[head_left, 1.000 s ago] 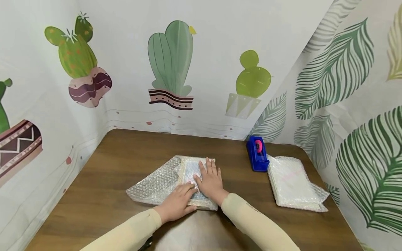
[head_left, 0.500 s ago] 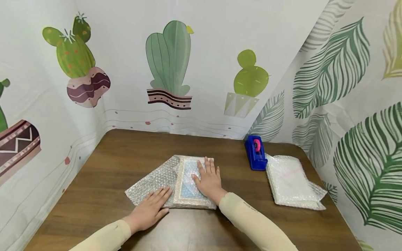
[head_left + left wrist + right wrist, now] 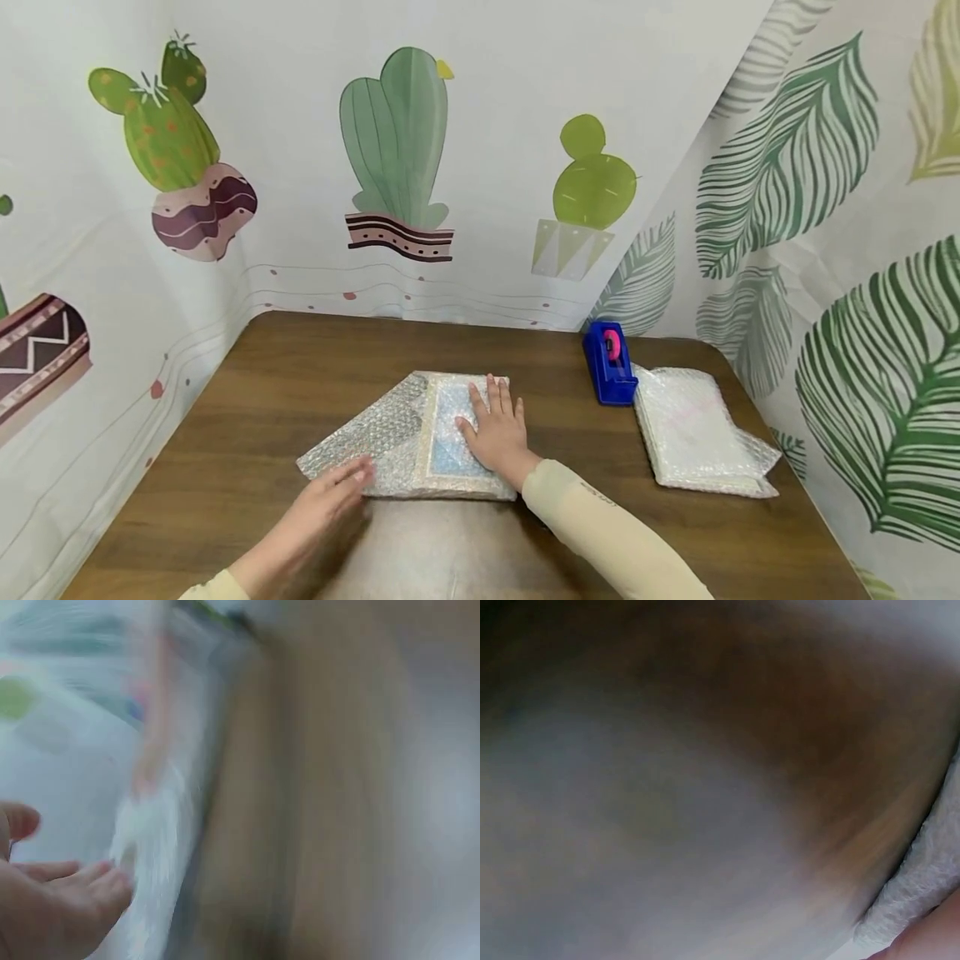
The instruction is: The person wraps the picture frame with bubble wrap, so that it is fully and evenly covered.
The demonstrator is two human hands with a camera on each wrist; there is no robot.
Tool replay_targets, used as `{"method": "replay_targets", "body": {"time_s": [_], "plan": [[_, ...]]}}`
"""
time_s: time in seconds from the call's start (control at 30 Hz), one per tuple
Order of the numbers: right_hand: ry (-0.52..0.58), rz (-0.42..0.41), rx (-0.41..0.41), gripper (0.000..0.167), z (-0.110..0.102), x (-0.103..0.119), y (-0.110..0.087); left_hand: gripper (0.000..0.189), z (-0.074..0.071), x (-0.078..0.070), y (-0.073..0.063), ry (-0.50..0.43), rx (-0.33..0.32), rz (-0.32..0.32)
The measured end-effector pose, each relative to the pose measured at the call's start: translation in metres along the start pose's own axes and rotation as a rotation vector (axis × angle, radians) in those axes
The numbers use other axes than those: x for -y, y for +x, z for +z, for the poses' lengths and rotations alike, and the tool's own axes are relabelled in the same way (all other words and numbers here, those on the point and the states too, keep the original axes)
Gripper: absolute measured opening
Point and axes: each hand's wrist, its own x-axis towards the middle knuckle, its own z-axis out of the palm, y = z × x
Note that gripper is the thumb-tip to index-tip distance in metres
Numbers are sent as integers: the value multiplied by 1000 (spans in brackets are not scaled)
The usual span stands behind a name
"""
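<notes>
A light-framed picture (image 3: 442,454) with a blue middle lies on the table, covered by bubble wrap. My right hand (image 3: 501,433) rests on it with fingers spread, over its right part. To its left a loose flap of bubble wrap (image 3: 382,429) spreads out to a pointed corner. My left hand (image 3: 330,496) is at the flap's lower left edge, turned on its side, with nothing in its fingers. The left wrist view is blurred, with the left hand (image 3: 67,904) beside the wrap. In the right wrist view a strip of bubble wrap (image 3: 922,877) shows at the right edge.
A blue tape dispenser (image 3: 611,367) with a pink core stands at the back right. Beside it lies another bubble-wrapped flat package (image 3: 690,429), one corner of wrap sticking out. The brown table (image 3: 300,358) meets a cactus-printed cloth (image 3: 300,167) behind.
My left hand has moved left off the picture, across the flap to its lower left edge, and turned on its side. The right hand stays on the picture.
</notes>
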Motion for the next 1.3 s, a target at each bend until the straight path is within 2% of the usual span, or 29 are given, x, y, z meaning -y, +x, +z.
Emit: {"method": "replay_targets", "body": {"time_s": [0.07,0.1,0.13,0.2,0.3,0.5,0.63,0.7,0.77,0.87,1.0,1.07,1.17,1.23,1.3], "plan": [[0,1,-11,69,-2,0,-1,63,2,-1,-3,-385,120,-142],[-1,3,-14,69,-2,0,-1,64,4,0,-3,-527,174,-214],[-3,3,-18,69,-2,0,-1,66,5,2,-3,-614,218,-259],[-15,7,-9,69,-2,1,-1,66,11,8,-3,-733,236,-315],[-22,8,5,70,0,1,-1,63,21,14,-1,-815,175,-359],[-5,9,-3,70,0,4,-2,59,35,20,-3,-859,113,-391],[-6,13,-6,69,-1,5,-1,33,38,15,2,-898,27,-394],[4,9,-8,69,0,4,0,19,42,11,7,-880,-48,-422],[9,7,-4,69,1,2,0,17,47,8,14,-826,-113,-452],[9,5,-4,70,2,0,0,20,57,6,28,-683,-205,-477],[23,7,-6,70,6,-3,-1,30,66,4,41,-468,-274,-464],[28,10,0,70,7,-4,-2,28,69,4,43,-366,-318,-439],[33,7,-5,69,5,-3,-2,17,70,4,42,-242,-419,-380],[27,9,-5,69,3,-2,-2,14,71,4,42,-214,-468,-328],[20,14,-11,69,1,0,-3,27,73,4,43,-229,-491,-289]]}}
